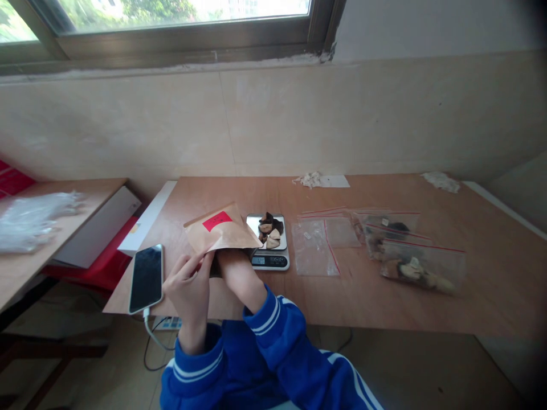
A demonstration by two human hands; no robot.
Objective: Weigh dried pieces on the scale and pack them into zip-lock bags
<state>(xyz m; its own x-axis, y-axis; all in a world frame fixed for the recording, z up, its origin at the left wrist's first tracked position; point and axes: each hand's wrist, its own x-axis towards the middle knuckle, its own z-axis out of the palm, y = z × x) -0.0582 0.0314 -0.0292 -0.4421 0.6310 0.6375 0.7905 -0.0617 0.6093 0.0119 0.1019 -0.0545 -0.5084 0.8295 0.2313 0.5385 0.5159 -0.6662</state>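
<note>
My left hand (186, 279) pinches the near edge of a kraft paper bag (231, 230) that bears a red label (217, 221). My right hand (237, 267) reaches under or into the bag's mouth; its fingers are hidden by the paper. Beside the bag's right corner stands a small digital scale (285, 259) with a lit display. Dark and pale dried pieces, perhaps dried mushrooms (270, 230), lie heaped on its plate. The bag slightly overlaps the scale's left side.
Right of the scale lie flat zip bags (314, 247) with red seals, then several filled zip bags (412, 270). A phone (146, 279) with a cable (156, 333) rests at the table's left edge. Crumpled whitish material (311, 180) lies at the back. Clear plastic (38, 219) covers a left-hand table.
</note>
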